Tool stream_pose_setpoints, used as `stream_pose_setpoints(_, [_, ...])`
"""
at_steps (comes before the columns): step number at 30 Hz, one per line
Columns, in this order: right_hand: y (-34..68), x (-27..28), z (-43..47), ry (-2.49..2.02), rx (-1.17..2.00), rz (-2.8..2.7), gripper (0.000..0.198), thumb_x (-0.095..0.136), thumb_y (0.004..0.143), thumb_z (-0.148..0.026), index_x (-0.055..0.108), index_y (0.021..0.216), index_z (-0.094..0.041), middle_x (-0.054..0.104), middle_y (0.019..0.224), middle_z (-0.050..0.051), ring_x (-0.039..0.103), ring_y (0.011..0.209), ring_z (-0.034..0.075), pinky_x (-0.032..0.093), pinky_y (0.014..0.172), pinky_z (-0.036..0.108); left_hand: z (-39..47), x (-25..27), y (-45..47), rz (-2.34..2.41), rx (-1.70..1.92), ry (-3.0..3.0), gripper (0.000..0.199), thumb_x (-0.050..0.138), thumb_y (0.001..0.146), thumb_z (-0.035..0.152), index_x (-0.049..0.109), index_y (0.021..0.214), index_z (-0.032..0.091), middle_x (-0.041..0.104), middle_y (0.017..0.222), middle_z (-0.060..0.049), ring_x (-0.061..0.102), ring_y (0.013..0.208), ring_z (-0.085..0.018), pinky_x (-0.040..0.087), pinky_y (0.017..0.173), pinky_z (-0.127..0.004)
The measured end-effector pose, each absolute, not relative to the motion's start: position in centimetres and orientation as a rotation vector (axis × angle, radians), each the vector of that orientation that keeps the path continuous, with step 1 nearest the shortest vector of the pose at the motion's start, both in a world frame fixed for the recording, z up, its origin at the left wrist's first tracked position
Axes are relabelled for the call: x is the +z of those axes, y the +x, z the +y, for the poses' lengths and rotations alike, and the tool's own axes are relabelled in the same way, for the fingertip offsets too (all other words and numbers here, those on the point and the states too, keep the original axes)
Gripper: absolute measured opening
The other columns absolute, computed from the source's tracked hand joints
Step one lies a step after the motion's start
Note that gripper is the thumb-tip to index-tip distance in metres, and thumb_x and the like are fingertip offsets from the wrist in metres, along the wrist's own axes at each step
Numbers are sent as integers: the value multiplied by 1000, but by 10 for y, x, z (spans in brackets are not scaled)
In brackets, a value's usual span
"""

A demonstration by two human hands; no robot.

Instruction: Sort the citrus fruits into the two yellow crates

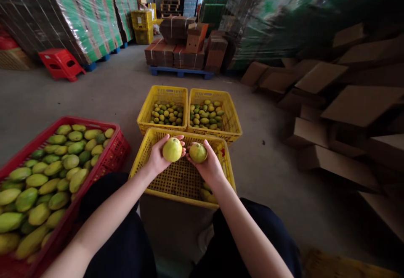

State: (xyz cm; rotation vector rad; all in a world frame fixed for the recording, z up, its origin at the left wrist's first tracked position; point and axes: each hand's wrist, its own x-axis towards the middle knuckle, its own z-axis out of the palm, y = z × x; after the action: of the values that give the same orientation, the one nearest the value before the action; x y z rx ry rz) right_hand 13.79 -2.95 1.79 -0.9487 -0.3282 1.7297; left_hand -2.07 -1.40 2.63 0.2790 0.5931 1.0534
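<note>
My left hand is closed round a pale yellow lemon, its end turned up toward me. Beside it, my right hand grips a slightly greener lemon. Both hands are above the near yellow crate, a little apart from each other. Inside that crate, a few yellow lemons lie in the right near corner, partly hidden by my right forearm. To my left, a red crate is heaped with green and yellow lemons.
Two yellow crates with lemons stand just beyond the near one. Cardboard boxes lie piled on the right. A red stool is at the far left. Bundled cartons rest on a blue pallet farther back, between wrapped green stacks.
</note>
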Motion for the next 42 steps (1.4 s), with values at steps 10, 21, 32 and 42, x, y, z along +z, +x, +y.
stream_pose_setpoints(10, [126,7,-36,-976,1157,-790,31,68,75,-35,63,103,-23,69,101,2,63,94,19,52,88,34,-21,12,-6,460,1073,125,29,50,79,29,69,95,15,72,104,-10,67,100,-24,53,88,-40])
stream_pose_setpoints(21, [114,-2,-50,-1156,556,-1787,51,67,80,-50,61,123,-22,47,144,15,39,137,36,36,109,59,-22,5,-3,614,1047,87,27,54,79,33,66,94,14,70,79,-5,68,77,-20,54,73,-30])
stream_pose_setpoints(32, [117,7,-63,-964,113,-1774,65,76,77,-31,50,136,-24,68,117,12,63,106,28,55,90,47,-3,14,-18,695,1259,147,31,47,86,38,66,77,15,71,77,-6,69,73,-20,54,76,-33])
stream_pose_setpoints(42, [121,0,-52,-1140,233,-1645,51,71,81,-30,54,128,-28,65,124,9,61,115,27,50,101,50,-5,31,-32,832,1503,1031,49,32,93,42,67,67,19,67,68,-5,63,70,-17,48,73,-27])
